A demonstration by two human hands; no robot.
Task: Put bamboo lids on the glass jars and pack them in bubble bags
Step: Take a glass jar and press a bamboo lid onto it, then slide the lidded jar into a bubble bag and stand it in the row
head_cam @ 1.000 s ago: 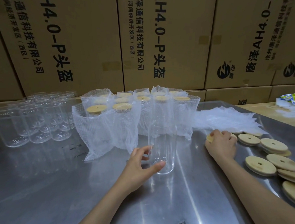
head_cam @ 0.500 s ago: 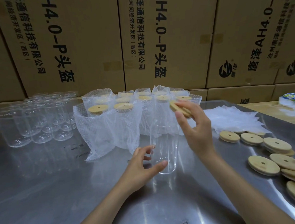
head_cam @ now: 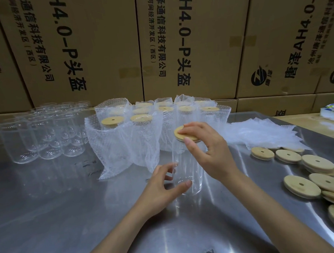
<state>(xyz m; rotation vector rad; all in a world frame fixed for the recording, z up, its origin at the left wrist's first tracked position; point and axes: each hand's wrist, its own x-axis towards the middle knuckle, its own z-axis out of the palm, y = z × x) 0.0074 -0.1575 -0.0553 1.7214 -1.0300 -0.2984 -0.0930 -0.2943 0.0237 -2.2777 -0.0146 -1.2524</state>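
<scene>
Head view: near the middle of the steel table (head_cam: 51, 217) a clear glass jar (head_cam: 187, 175) stands upright. It is steadied low on its wall by the left hand (head_cam: 161, 191), with thumb and fingers curved around the glass. A bamboo lid (head_cam: 181, 134) is laid on the jar's mouth and is gripped at its rim by the right hand (head_cam: 209, 149), with fingertips spread across the top. Whether the lid is fully seated cannot be told.

For a good fit, the lid is best kept level and pressed straight down, while the jar is held firm so that it is not tipped or slid on the smooth metal. Loose lids (head_cam: 300, 185) are spread toward the right edge, flat bubble bags (head_cam: 258, 132) lie behind them, bagged jars (head_cam: 124, 139) stand toward the back edge, and bare jars (head_cam: 38, 135) are grouped at the back left.
</scene>
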